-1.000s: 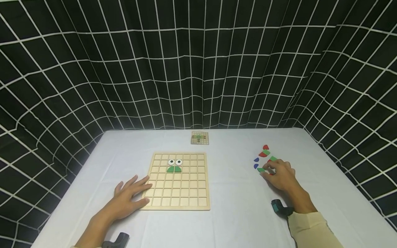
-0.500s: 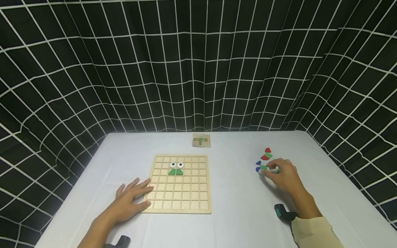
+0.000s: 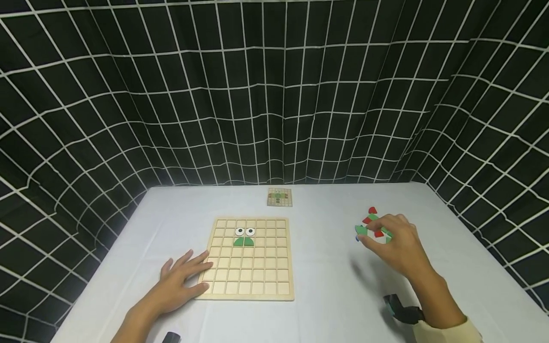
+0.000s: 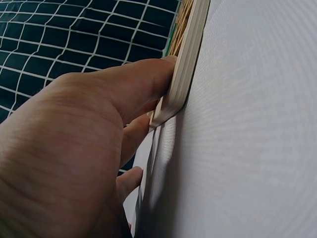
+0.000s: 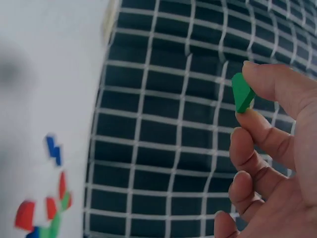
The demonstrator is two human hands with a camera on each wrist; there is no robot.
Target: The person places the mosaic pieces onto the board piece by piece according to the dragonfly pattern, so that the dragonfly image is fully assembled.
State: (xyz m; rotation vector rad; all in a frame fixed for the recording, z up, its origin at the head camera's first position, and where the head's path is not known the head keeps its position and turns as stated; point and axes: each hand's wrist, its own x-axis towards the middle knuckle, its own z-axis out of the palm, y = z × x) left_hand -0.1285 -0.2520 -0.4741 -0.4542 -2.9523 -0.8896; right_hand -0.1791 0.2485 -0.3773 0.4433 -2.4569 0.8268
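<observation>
The right hand (image 3: 398,244), thumb and forefinger pinching a green piece (image 5: 241,93), has just lifted it off the tabletop (image 3: 323,271): picked up, but well apart from the board (image 3: 258,275), where the left hand (image 3: 177,283) rests, fingers spread.

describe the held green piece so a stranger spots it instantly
On the white table, look right of the wooden grid board to the right hand. It pinches the green piece. The loose red, blue and green pieces nearby rest on the table; only this one is in the air.
</observation>
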